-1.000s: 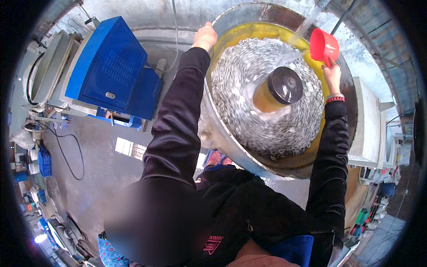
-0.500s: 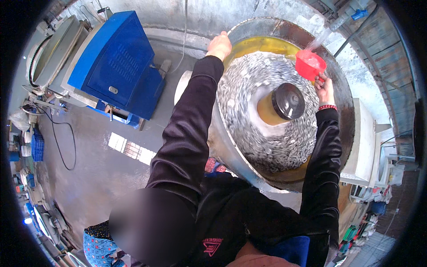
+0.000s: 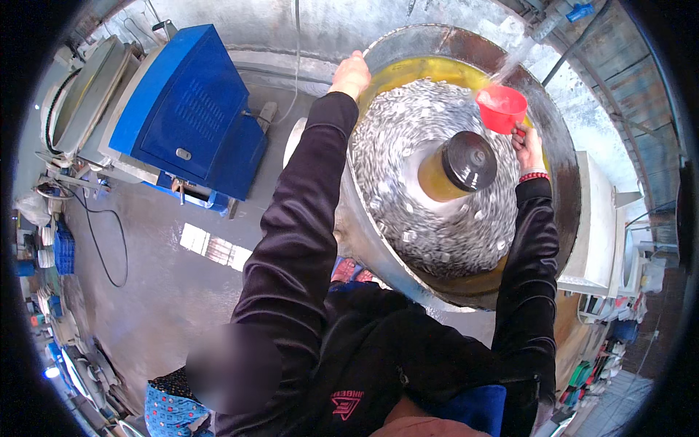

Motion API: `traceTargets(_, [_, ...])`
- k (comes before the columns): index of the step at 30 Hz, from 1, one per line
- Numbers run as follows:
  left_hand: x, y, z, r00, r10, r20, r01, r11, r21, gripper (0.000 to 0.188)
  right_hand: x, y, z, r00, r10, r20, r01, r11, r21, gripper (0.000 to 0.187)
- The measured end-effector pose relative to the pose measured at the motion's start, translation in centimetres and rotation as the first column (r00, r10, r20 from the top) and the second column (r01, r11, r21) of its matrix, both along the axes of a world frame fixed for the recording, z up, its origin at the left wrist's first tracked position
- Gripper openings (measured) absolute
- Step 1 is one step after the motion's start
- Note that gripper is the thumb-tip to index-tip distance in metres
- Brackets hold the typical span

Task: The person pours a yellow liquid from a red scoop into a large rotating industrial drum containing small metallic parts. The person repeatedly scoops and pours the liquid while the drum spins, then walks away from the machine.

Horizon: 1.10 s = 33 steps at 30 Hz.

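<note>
A big round metal tub (image 3: 562,218) holds many small, pale, shiny pieces (image 3: 397,138), blurred by motion, with yellowish walls showing inside. At its middle stands a yellow post with a dark cap (image 3: 470,162). My left hand (image 3: 352,75) is closed over the tub's far left rim. On the far right, my right hand (image 3: 530,151) grips the short handle of a red plastic dipper (image 3: 502,113), held over the pieces. A stream of water (image 3: 515,60) runs from a pipe into the dipper, which has water in it.
A blue machine cabinet (image 3: 191,120) stands left of the tub, with a round pan (image 3: 87,95) beyond it. To the right is a pale box-like housing (image 3: 593,226). Behind me at lower left is a person in a blue patterned garment (image 3: 171,411). A black cable (image 3: 124,251) lies on the floor.
The dipper has shifted slightly left and sits more level under the stream. The pieces in the tub keep swirling. My left hand stays on the rim.
</note>
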State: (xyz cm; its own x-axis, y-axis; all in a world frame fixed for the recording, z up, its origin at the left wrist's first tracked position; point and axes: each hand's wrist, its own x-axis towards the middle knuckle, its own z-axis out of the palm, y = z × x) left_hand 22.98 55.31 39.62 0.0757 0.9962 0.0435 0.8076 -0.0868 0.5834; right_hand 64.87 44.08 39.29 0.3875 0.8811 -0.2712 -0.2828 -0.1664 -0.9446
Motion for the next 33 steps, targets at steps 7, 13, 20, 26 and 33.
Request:
traceTargets(7, [-0.1,0.1,-0.2,1.0,-0.016,-0.027,0.017,0.999,0.034,0.029,0.9,-3.5,3.8,-0.101,0.257,0.961,-0.087,0.96,-0.266,0.048])
traceTargets(13, [-0.1,0.1,0.1,0.998,-0.027,-0.057,0.029,0.999,0.032,0.031,1.0,-4.0,5.8,-0.057,0.184,0.981,0.182,0.968,-0.171,0.049])
traceTargets(20, [-0.2,0.5,-0.3,0.997,-0.028,-0.066,0.029,0.999,0.019,0.032,1.3,0.1,3.2,0.956,-0.023,0.293,0.033,0.999,-0.028,0.034])
traceTargets(26, [-0.1,0.5,-0.4,0.999,-0.02,-0.045,0.021,0.999,0.028,0.031,-0.5,2.1,1.1,0.956,0.049,-0.29,-0.054,0.998,-0.008,0.01])
traceTargets(33, [-0.2,0.5,-0.2,0.996,-0.042,-0.077,0.043,0.999,0.022,0.048,-1.5,1.6,-0.9,0.912,0.014,-0.409,0.041,0.991,0.125,0.012])
